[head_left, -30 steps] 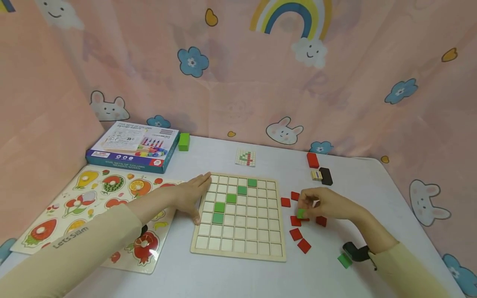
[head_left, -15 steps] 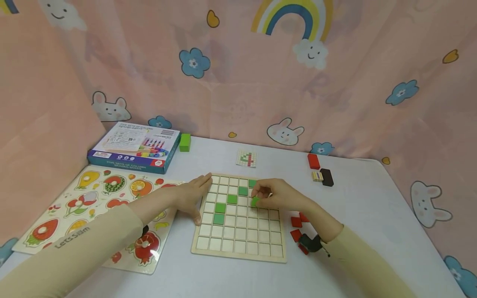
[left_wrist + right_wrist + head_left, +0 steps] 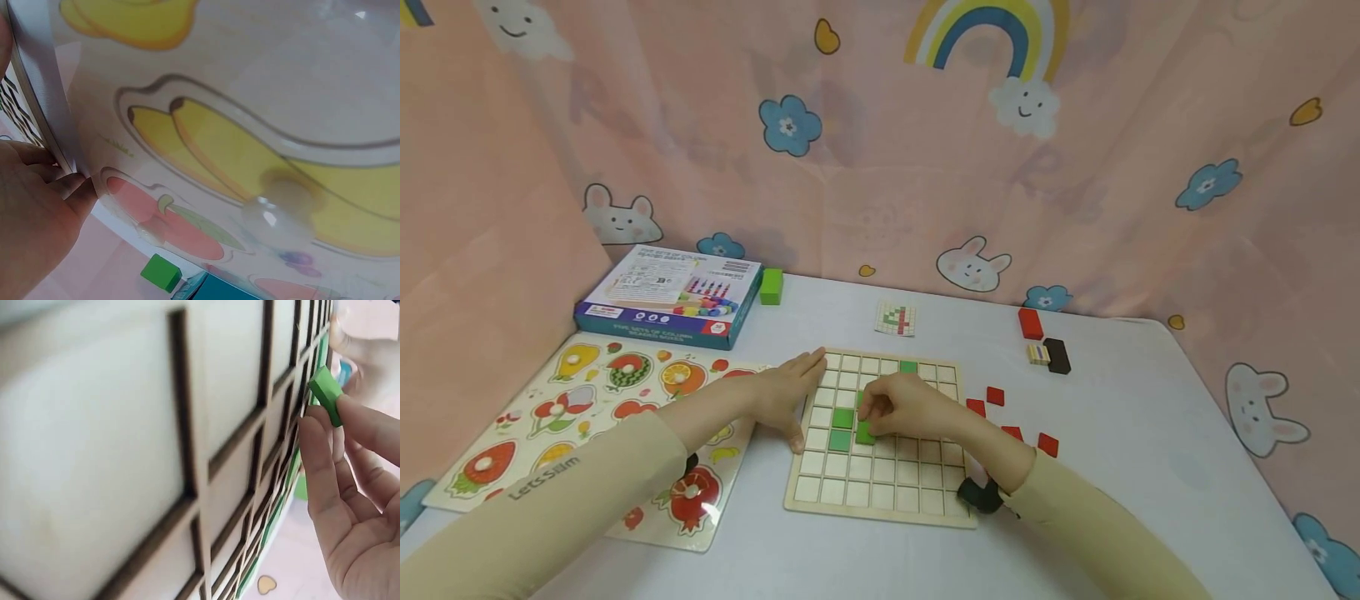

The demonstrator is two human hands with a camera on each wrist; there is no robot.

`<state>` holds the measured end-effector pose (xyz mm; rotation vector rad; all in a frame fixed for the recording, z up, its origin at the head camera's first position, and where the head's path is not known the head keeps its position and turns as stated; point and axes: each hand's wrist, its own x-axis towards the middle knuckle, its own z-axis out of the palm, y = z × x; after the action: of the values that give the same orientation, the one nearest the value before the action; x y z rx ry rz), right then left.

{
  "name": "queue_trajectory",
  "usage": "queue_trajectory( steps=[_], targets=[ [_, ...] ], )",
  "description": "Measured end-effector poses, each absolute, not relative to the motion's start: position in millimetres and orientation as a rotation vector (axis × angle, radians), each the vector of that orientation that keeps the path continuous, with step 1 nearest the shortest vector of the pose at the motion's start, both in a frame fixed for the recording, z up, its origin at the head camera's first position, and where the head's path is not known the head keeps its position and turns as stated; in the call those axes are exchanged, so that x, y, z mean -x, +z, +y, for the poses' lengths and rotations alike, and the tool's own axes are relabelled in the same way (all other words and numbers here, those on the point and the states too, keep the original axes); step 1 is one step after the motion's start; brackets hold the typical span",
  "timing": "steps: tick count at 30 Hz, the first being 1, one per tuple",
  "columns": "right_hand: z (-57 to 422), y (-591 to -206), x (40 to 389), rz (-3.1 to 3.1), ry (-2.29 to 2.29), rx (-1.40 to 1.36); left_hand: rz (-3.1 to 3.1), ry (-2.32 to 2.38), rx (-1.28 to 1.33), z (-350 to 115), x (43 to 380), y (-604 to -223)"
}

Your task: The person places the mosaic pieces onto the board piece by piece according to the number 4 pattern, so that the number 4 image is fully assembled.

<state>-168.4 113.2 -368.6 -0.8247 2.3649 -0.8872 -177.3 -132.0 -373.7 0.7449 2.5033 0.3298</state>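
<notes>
In the head view my right hand [image 3: 910, 406] pinches a small green square tile [image 3: 864, 433] over the wooden grid board [image 3: 880, 515]. The right wrist view shows this green tile [image 3: 326, 394] tilted between thumb and fingertips, just off the board's surface. Several green tiles sit in the grid's cells, such as one green tile [image 3: 838, 440] to the left of the held one; my right hand hides others. My left hand [image 3: 781, 398] rests along the board's left edge, fingers extended and thumb spread apart.
Loose red tiles [image 3: 1048, 445] lie right of the board, partly behind my right arm. A small pattern card [image 3: 895, 318] lies beyond it. A fruit puzzle board [image 3: 647, 533], a box [image 3: 655, 335], a green block [image 3: 771, 286], a red block [image 3: 1030, 323] and a black block [image 3: 1057, 356] stand around.
My right hand has carried the green tile from among the red tiles leftward across the board, to beside the tiles in the grid. My left hand has stayed on the board's edge.
</notes>
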Motion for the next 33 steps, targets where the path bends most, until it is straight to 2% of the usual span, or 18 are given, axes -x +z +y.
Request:
queue_trajectory(
  steps=[21, 26, 33],
  targets=[
    [110.2, -368.0, 158.4, 2.496, -0.698, 0.915, 2.504, 0.325, -0.783, -128.8, 176.1, -371.4],
    [142.6, -356.0, 160.6, 2.524, -0.750, 0.866, 2.508, 0.318, -0.788, -128.1, 175.9, -370.7],
    [222.3, -352.7, 158.0, 2.504, -0.780, 0.720, 2.502, 0.322, -0.779, -129.8, 175.6, -369.9]
  ],
)
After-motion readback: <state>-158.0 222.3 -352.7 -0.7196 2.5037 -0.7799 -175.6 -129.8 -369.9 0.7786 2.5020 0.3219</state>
